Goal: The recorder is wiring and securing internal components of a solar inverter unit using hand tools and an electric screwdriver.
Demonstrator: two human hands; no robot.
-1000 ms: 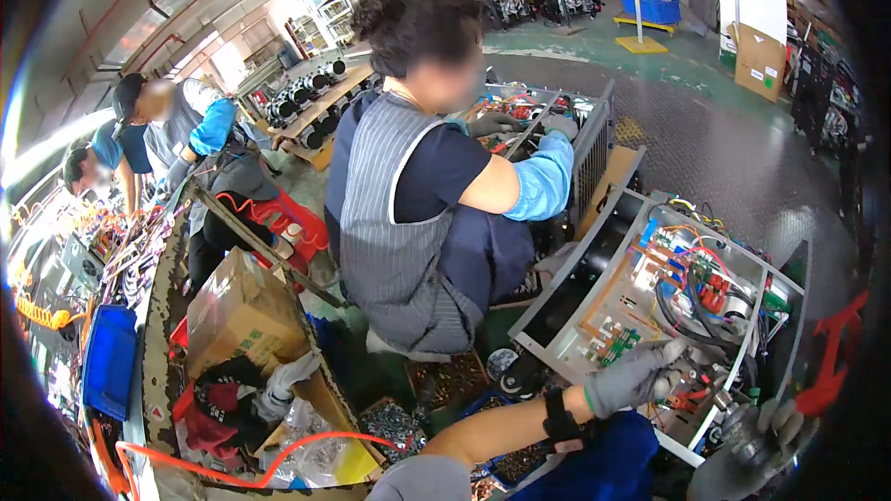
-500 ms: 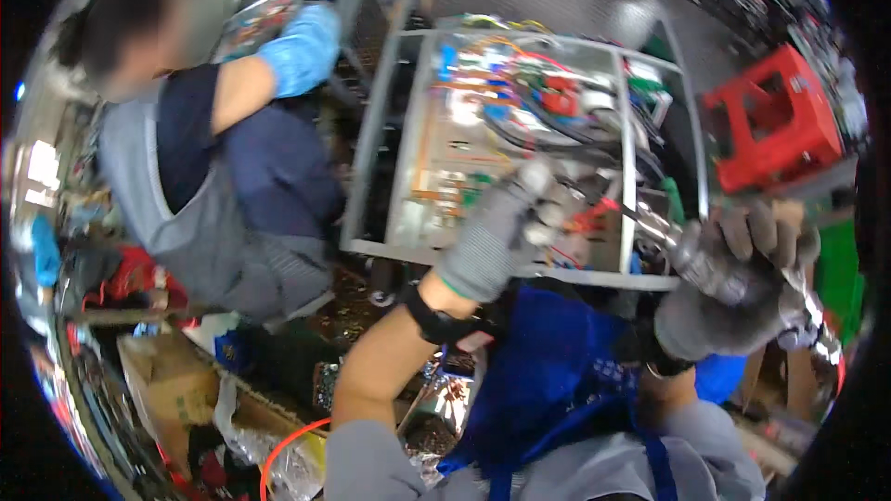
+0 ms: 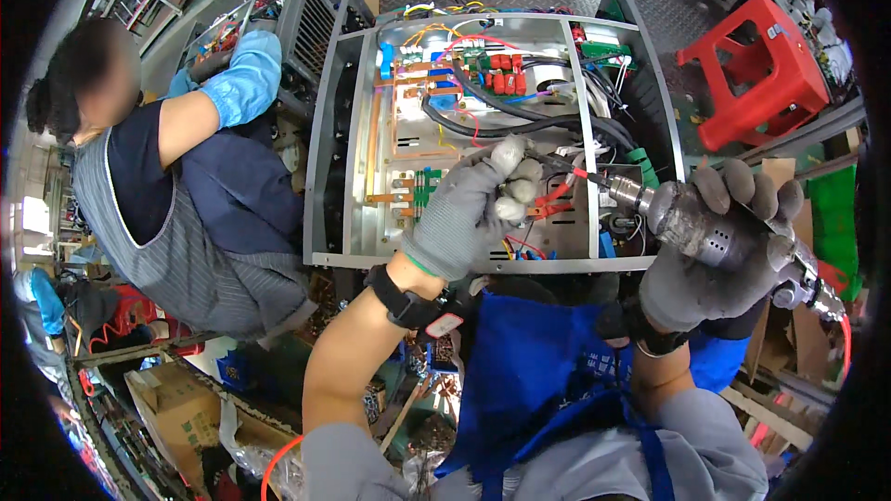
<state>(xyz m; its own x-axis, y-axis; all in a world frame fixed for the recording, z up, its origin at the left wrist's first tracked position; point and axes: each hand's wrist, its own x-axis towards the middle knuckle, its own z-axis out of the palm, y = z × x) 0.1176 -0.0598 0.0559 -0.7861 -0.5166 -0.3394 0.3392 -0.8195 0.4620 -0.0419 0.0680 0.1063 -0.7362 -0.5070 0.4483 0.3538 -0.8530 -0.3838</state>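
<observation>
My right hand (image 3: 715,269), in a grey glove, is wrapped round a dark air-powered drill (image 3: 696,223) lying nearly level. Its silver chuck points left and carries a long bit (image 3: 580,173) with a red band. My left hand (image 3: 464,209), gloved too, is closed in a pinch at the bit's far end; whatever is between the fingertips is hidden. Both hands are over an open metal cabinet (image 3: 481,267) laid out in front of me. Inside it are thick black cables (image 3: 492,104), copper bars (image 3: 374,144), red terminal parts (image 3: 501,74) and red-sleeved leads (image 3: 555,208) beside my left fingers.
A person (image 3: 176,158) in blue gloves crouches at left, by another unit (image 3: 311,23). At right stands a red plastic stool (image 3: 756,74). A red hose (image 3: 845,353) runs from the drill. A cardboard box (image 3: 176,417) and an orange hose (image 3: 278,455) are at lower left.
The picture has steadied from a blur, and the cabinet now appears farther left in view. Both hands keep their grips, with the drill and left fingers shifted slightly left.
</observation>
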